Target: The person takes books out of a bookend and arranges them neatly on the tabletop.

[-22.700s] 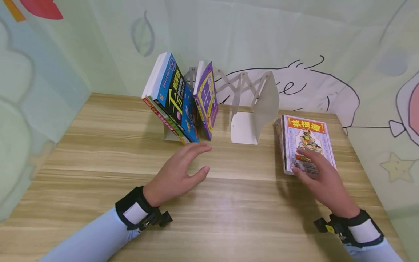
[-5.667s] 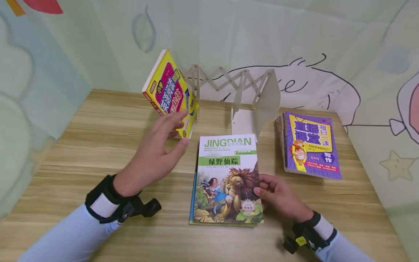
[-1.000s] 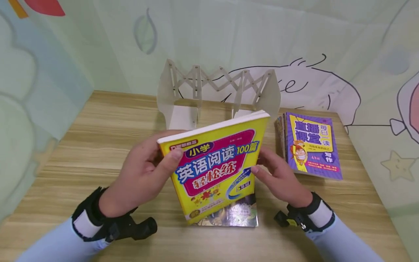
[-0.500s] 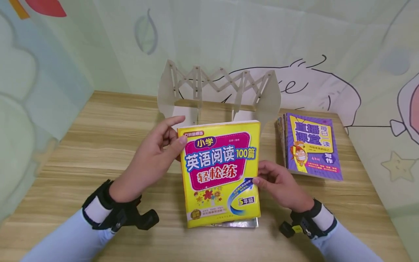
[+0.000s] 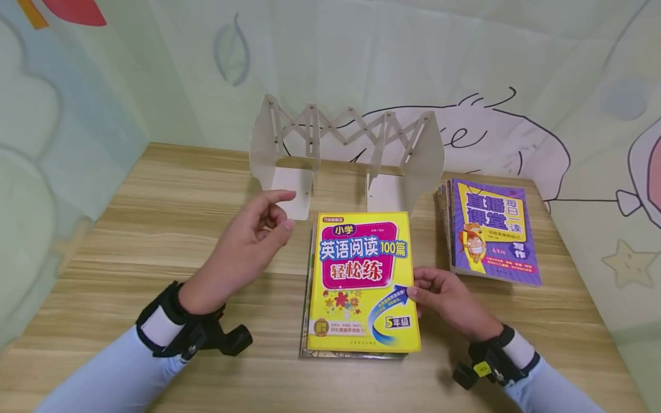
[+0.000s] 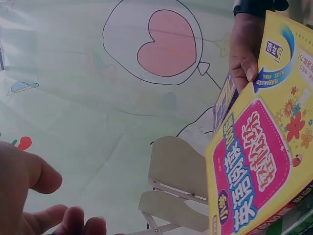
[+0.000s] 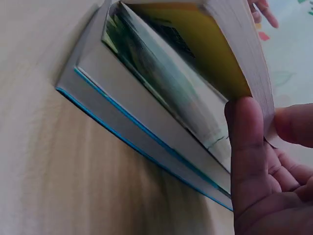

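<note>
A yellow book with a magenta title panel lies atop a small stack in the middle of the table. My right hand pinches its right edge between thumb and fingers. The right wrist view shows this edge raised a little above the lion-cover book, with blue-edged books beneath. My left hand hovers left of the stack, fingers loosely bent and holding nothing. Behind stands a white folding book rack with upright plates and crossed bars; it bears no books.
A pile of books topped by a purple one lies at the table's right. The wood-grain table meets a cartoon-printed fabric wall at the back and sides.
The yellow book, leaning in the rack earlier, was turned in both hands and lowered onto the lion-cover book. My left hand has let go of it and drawn left.
</note>
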`<act>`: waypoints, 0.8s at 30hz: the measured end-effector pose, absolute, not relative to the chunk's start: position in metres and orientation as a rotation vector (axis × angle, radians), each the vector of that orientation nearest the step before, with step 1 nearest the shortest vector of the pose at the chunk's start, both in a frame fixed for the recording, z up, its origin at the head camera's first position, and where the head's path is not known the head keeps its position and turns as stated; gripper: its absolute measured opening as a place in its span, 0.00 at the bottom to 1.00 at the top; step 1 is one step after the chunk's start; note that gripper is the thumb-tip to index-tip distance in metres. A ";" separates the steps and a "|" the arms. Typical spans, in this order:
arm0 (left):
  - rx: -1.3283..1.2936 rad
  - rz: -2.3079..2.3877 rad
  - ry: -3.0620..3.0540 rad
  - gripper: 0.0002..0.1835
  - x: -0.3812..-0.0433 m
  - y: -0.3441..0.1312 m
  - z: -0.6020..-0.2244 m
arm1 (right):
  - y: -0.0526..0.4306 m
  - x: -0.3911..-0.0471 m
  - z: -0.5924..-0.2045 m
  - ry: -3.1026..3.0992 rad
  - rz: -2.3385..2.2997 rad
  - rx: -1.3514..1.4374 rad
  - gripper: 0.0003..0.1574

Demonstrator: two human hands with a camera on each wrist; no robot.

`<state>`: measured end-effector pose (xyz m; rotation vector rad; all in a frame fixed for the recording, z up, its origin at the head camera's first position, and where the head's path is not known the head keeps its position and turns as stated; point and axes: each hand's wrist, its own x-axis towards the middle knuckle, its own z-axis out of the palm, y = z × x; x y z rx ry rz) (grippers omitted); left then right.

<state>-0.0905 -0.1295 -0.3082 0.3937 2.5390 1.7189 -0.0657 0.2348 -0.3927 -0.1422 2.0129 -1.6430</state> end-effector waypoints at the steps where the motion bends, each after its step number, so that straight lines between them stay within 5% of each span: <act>1: 0.394 1.716 2.541 0.23 -0.091 -0.129 -0.309 | 0.235 -0.065 -0.394 1.997 -1.635 -0.134 0.28; 24: 0.414 1.610 2.582 0.22 -0.091 -0.126 -0.320 | 0.213 -0.057 -0.398 2.344 -1.325 -0.027 0.33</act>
